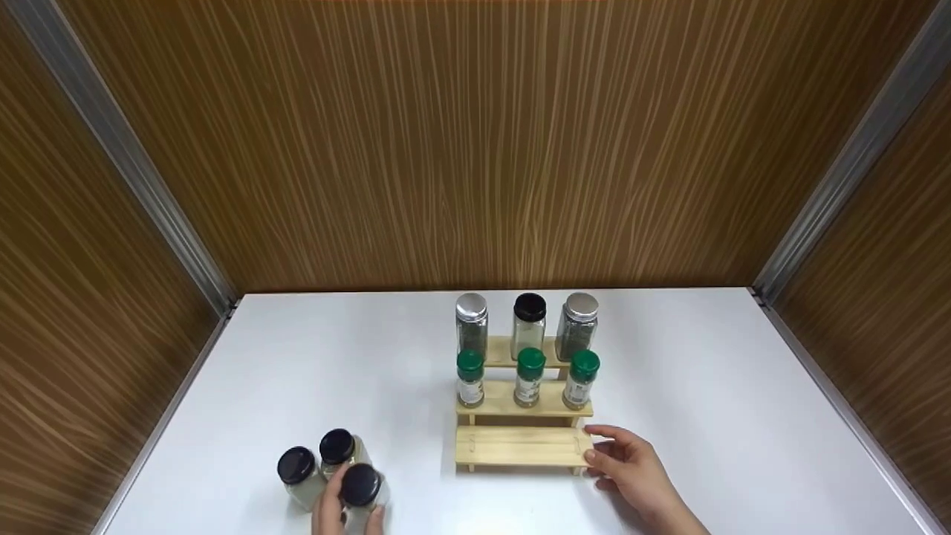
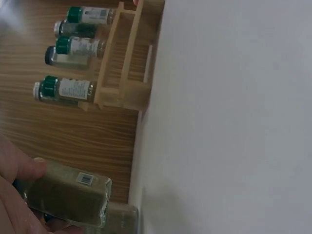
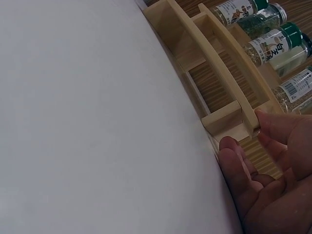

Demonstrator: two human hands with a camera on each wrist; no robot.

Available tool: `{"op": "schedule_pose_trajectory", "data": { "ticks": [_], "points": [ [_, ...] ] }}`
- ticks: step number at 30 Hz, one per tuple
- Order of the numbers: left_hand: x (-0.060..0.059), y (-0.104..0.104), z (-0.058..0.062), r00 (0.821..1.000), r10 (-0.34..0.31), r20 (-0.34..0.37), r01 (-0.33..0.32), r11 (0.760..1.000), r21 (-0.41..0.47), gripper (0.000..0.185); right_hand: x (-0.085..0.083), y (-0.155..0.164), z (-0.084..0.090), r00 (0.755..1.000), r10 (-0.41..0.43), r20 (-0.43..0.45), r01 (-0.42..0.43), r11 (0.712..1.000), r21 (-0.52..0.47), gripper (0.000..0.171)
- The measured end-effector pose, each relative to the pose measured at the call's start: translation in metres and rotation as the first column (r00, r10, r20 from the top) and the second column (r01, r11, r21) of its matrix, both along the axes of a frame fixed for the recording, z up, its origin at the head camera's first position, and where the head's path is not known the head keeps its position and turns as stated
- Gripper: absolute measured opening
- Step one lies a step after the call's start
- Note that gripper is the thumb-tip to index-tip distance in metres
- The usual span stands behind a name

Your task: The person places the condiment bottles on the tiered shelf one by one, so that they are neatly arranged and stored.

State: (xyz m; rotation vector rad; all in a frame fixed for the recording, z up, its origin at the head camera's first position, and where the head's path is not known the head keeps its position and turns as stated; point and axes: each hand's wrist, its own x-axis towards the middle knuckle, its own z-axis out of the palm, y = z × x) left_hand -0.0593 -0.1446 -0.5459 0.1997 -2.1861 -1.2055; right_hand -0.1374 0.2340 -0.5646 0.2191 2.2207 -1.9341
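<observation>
Gripping a glass jar [image 2: 68, 192] near its black cap [image 1: 361, 484], the left hand [image 1: 329, 509] has it at the near left of the table [image 1: 223, 416], well apart from the wooden rack [image 1: 513, 446]. Likely stiff, smooth and breakable, with some heft, it suits a hold on its upper sides. Two more jars [image 1: 337, 446] crowd beside it. The right hand [image 1: 639, 472] pinches the rack's bottom step, below green-capped bottles [image 1: 528, 377].

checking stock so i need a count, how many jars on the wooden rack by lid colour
Green lids: 3
Silver lids: 2
Black lid: 1
Total on the rack: 6
</observation>
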Motion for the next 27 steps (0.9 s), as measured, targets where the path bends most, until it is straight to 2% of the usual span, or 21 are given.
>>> {"op": "schedule_pose_trajectory", "data": {
  "ticks": [5, 8, 11, 13, 16, 20, 27],
  "points": [
    [-0.006, 0.021, 0.024, 0.998, -0.053, -0.021, 0.054, 0.996, 0.072, 0.077, 0.001, 0.002, 0.001, 1.0, -0.001, -0.005, 0.001, 1.0, -0.007, 0.053],
    [-0.013, 0.03, 0.031, 0.995, -0.086, -0.052, 0.091, 0.991, 0.099, 0.078, 0.001, 0.002, 0.001, 1.0, 0.006, -0.009, -0.006, 1.0, 0.003, 0.053],
    [-0.019, 0.039, 0.035, 0.993, -0.108, -0.053, 0.113, 0.988, 0.106, 0.078, 0.001, 0.003, 0.001, 1.0, 0.009, -0.012, -0.009, 1.0, 0.01, 0.054],
    [-0.022, 0.046, 0.039, 0.992, -0.121, -0.036, 0.125, 0.984, 0.128, 0.077, 0.001, 0.003, 0.001, 1.0, 0.008, -0.013, -0.008, 1.0, 0.011, 0.054],
    [-0.026, 0.054, 0.046, 0.987, -0.151, 0.052, 0.141, 0.978, 0.156, 0.077, 0.001, 0.003, 0.001, 1.0, 0.001, -0.007, -0.001, 1.0, 0.011, 0.053],
    [-0.034, 0.063, 0.052, 0.969, -0.2, 0.143, 0.169, 0.965, 0.202, 0.074, 0.0, 0.003, -0.001, 1.0, -0.002, -0.002, 0.002, 1.0, 0.013, 0.052],
    [-0.049, 0.074, 0.048, 0.943, -0.275, 0.189, 0.224, 0.941, 0.252, 0.07, 0.001, 0.002, 0.0, 1.0, 0.001, -0.017, -0.001, 1.0, 0.021, 0.052]
  ]
}}
